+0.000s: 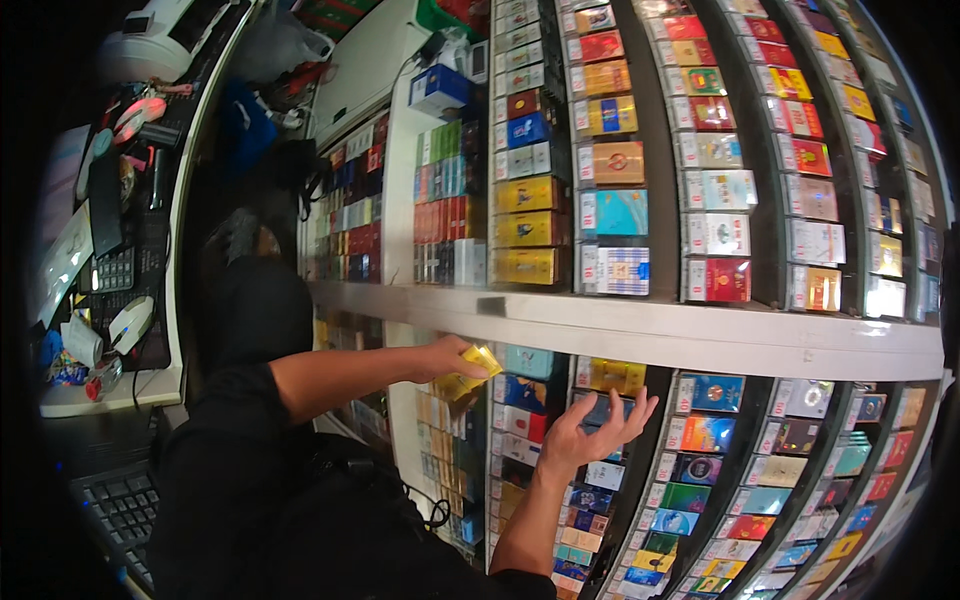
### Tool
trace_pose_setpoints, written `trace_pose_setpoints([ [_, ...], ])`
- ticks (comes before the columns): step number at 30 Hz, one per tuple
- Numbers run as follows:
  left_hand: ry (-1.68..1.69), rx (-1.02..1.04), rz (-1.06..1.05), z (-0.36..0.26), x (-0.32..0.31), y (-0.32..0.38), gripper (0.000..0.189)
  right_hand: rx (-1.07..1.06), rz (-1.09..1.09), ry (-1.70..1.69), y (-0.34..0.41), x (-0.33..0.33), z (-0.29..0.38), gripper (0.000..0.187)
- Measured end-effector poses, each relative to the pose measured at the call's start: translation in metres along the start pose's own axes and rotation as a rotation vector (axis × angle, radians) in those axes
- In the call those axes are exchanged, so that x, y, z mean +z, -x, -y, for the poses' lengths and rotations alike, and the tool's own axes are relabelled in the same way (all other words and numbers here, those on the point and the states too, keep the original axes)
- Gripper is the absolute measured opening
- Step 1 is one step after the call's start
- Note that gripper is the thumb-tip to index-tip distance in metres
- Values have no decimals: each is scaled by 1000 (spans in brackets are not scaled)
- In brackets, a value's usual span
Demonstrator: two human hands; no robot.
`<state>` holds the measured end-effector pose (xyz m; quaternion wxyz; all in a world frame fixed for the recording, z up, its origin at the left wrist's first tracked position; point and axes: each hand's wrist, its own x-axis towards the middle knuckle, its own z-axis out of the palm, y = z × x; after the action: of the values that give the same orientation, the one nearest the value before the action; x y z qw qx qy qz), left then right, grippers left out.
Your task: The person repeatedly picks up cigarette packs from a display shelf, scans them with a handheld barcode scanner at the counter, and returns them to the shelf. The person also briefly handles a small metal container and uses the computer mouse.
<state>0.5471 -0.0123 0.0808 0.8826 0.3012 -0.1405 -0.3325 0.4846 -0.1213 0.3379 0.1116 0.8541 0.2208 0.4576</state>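
Note:
My left hand (448, 361) grips a shiny gold cigarette pack (466, 379), held out over the display case; whether it is a single pack is hard to tell. Beside it, teal packs (527, 361) stand at the end of a row. My right hand (598, 435) is spread above another row, with nothing in its fingers. Just beyond those fingertips lies a gold pack (616, 373). A dark blue pack (600, 411) is partly hidden behind the fingers, so I cannot tell whether they touch it.
A white divider (645, 319) crosses the case between packed rows with price tags. More gold packs (526, 231) lie past it. On the left, a counter holds a white mouse (130, 324) and a calculator (114, 270). A black keyboard (124, 506) sits lower left.

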Motion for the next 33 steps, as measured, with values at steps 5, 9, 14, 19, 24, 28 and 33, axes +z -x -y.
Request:
trace_pose_setpoints([
  [5,-17,-97,-15,20,-6,-8,46,-32,179,-282,88,-8,27,25],
  [9,-191,-125,26,0,-25,-9,49,306,472,-571,213,17,33,28],
  [14,-185,-43,-42,-34,-51,20,48,858,1570,-532,351,61,66,49],
  [19,64,-56,41,-41,-47,22,67,1037,970,-953,294,59,89,43],
  [24,502,-24,179,-47,-27,18,82,880,578,-987,153,50,69,30],
  [28,560,-16,234,-47,-26,18,85,1083,441,-1100,94,57,60,28],
  [33,352,-238,252,-29,-41,24,74,487,374,-594,64,54,43,31],
])
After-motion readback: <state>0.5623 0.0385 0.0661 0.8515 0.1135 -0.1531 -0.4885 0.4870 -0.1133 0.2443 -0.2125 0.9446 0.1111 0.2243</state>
